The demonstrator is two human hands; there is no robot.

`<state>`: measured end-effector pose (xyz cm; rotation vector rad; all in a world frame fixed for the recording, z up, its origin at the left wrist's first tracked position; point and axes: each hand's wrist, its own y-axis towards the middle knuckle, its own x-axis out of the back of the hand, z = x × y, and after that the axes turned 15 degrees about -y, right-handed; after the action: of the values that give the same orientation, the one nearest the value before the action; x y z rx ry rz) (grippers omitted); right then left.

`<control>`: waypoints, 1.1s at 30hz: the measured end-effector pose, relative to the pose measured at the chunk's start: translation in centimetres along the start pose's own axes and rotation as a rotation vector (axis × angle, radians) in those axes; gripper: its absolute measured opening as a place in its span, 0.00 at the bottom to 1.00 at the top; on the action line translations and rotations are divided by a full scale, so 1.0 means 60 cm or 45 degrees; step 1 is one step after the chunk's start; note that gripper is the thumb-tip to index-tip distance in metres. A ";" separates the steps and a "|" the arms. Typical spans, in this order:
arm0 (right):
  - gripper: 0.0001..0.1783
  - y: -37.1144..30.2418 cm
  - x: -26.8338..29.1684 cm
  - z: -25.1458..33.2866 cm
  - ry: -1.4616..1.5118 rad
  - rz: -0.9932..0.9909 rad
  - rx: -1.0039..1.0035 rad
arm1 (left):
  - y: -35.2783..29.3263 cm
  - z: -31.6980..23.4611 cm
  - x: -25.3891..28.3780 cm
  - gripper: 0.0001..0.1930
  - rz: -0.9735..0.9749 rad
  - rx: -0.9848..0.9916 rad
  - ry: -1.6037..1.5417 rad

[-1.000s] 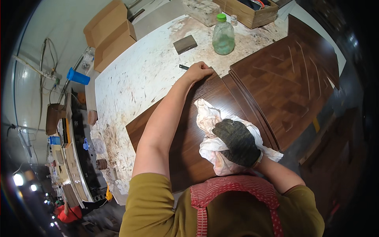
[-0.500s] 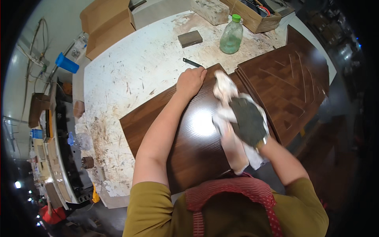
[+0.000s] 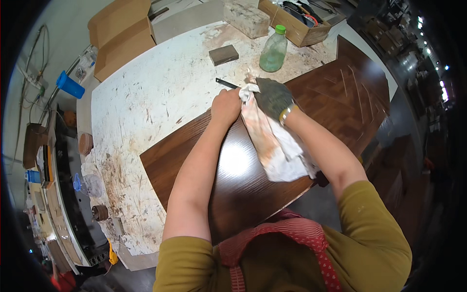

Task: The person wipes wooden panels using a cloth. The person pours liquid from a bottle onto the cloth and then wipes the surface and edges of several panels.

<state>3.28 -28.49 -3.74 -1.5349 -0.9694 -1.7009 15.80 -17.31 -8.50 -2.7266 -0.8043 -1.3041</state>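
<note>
A dark brown, glossy wooden panel (image 3: pixel 192 146) lies on the worktable in front of me. My left hand (image 3: pixel 226 107), bare, is curled over the panel's far edge and grips it. My right hand (image 3: pixel 275 100) wears a dark grey work glove and is closed on a white rag (image 3: pixel 272 146) with reddish-brown stains. It presses the bunched end of the rag at the panel's far edge, right beside my left hand, while the loose end trails toward me. A thin black tool (image 3: pixel 225 82) lies just past my left fingers, its far end hidden.
On the right are more brown panels (image 3: pixel 350 97) with a pieced pattern. Beyond sit a grey-brown block (image 3: pixel 224 55), a green-capped bottle (image 3: pixel 274 51), a larger stained block (image 3: pixel 246 19) and a wooden toolbox (image 3: pixel 311 35). An open cardboard box (image 3: pixel 121 44) stands on the far left.
My right hand has swept the rag away from me and leftward, from the panel's right side to its far edge beside my left hand. The left hand keeps its hold; the whole view has shifted slightly.
</note>
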 end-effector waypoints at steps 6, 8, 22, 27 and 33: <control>0.18 -0.099 -0.013 0.032 0.358 -0.477 0.231 | -0.040 0.013 0.044 0.15 -0.449 0.007 -0.726; 0.19 -0.175 0.030 0.060 0.429 -0.478 0.249 | -0.118 0.000 0.075 0.19 -0.210 0.170 -0.988; 0.11 -0.292 0.190 0.057 0.673 -0.406 0.403 | -0.320 -0.126 0.348 0.14 0.013 -0.053 -0.488; 0.13 -0.315 0.252 -0.021 0.995 -0.657 0.629 | -0.286 0.033 0.443 0.11 0.153 0.267 0.206; 0.16 -0.356 0.339 0.040 0.631 -0.703 0.436 | -0.290 -0.188 0.305 0.30 -0.005 -0.315 -0.659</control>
<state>-15.80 -15.01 14.36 -0.6023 -1.3907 -2.0098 9.24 3.34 8.70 -3.3232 -0.7022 -0.7354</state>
